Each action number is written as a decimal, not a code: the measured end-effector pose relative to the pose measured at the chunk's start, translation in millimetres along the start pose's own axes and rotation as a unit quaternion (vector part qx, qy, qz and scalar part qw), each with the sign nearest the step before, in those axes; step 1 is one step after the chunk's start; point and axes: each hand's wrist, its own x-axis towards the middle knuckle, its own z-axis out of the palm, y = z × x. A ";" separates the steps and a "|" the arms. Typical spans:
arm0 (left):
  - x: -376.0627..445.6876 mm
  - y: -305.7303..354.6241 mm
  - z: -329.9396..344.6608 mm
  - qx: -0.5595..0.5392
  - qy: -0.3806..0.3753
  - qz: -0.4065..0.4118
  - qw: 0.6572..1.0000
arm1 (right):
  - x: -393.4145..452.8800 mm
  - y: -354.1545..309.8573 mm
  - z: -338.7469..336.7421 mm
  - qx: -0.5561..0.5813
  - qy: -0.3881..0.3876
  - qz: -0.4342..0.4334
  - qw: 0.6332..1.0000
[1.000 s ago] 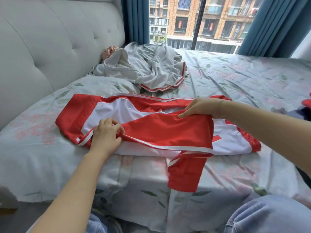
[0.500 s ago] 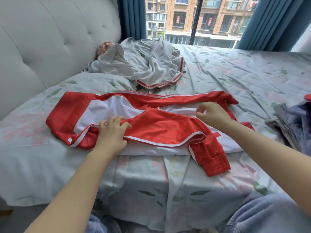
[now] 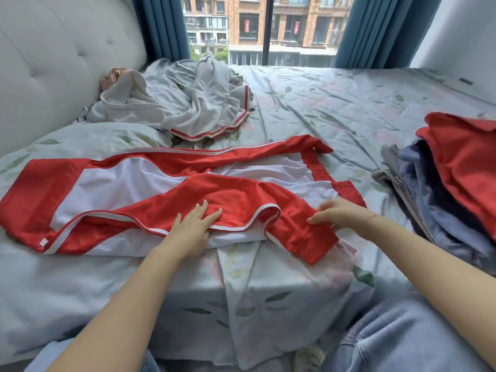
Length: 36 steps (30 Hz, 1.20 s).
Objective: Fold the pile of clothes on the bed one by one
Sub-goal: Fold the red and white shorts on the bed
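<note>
A red and white jacket [image 3: 128, 183] lies spread across the near side of the bed [image 3: 335, 108]. One red sleeve is folded over its white body. My left hand [image 3: 192, 225] presses flat on that sleeve with straight fingers. My right hand [image 3: 339, 214], blurred, rests with outstretched fingers on the sleeve close to the cuff [image 3: 308, 242], which hangs over the bed edge. A crumpled pile of grey clothes with red trim [image 3: 193, 103] sits further back by the headboard.
A stack of folded blue, grey and red clothes [image 3: 453, 181] lies at the right bed edge. A padded grey headboard [image 3: 53, 63] and a pillow [image 3: 88, 138] are on the left. Window and blue curtains stand behind. My knee in jeans [image 3: 402, 342] is at bottom right.
My left hand slid right along the sleeve and flattened out. My right hand let go of the upper edge and came down toward the cuff. The view turned right, showing the folded stack.
</note>
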 end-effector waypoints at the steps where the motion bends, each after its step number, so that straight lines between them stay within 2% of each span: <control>1: 0.3 -0.9 0.6 -0.003 -0.002 -0.004 1.000 | 1.0 3.0 -9.6 0.064 0.045 -0.014 0.997; 3: -0.2 -3.5 2.9 0.001 0.001 -0.011 1.000 | 6.5 9.5 -29.3 0.156 0.131 -0.032 0.978; 6: -3.9 -7.1 8.5 0.007 0.009 -0.023 1.000 | 26.5 18.1 -50.0 0.154 0.203 -0.066 0.965; 11: -11.4 -11.5 13.9 0.027 0.023 -0.053 0.998 | 71.2 18.4 -61.8 -0.064 0.231 -0.166 0.957; 14: -13.5 -13.8 15.3 0.056 0.039 -0.077 0.995 | 85.9 21.1 -53.8 -0.168 0.200 -0.213 0.941; 17: -12.9 -11.8 10.1 0.042 -0.004 -0.081 0.996 | 87.8 32.4 -45.2 -0.304 0.219 -0.248 0.894; 19: -15.7 -7.3 3.7 0.016 -0.030 -0.038 0.999 | 77.3 33.7 -46.1 -0.342 0.251 -0.303 0.853; 21: -21.3 -4.9 -0.4 0.067 -0.012 0.008 0.998 | 58.2 29.3 -44.9 -0.336 0.224 -0.370 0.837; 22: -23.0 -6.0 -0.6 0.096 0.004 0.013 0.995 | 47.9 28.2 -43.1 -0.333 0.176 -0.386 0.842; 24: -24.4 -10.5 -0.7 0.123 0.024 -0.018 0.992 | 29.3 32.5 -33.5 -0.383 0.055 -0.362 0.848; 25: -25.0 -12.4 -0.7 0.125 0.025 -0.037 0.991 | 25.0 37.5 -28.4 -0.434 0.016 -0.334 0.836; 27: -25.0 -14.5 0.8 0.120 0.023 -0.055 0.991 | 24.2 49.7 -22.2 -0.496 -0.002 -0.286 0.820; 28: -24.8 -15.3 1.9 0.117 0.024 -0.053 0.991 | 24.6 54.2 -20.4 -0.505 0.021 -0.282 0.815; 31: -26.3 -16.2 2.1 0.101 0.022 -0.046 0.994 | 31.8 61.7 -20.2 -0.519 0.132 -0.348 0.770; 34: -32.7 -16.0 -7.8 0.071 0.028 -0.027 0.997 | 21.3 64.8 -24.2 -0.489 0.199 -0.402 0.749; 36: -43.3 -17.5 -12.7 0.042 0.064 0.012 0.997 | 7.9 66.0 -29.4 -0.475 0.222 -0.432 0.733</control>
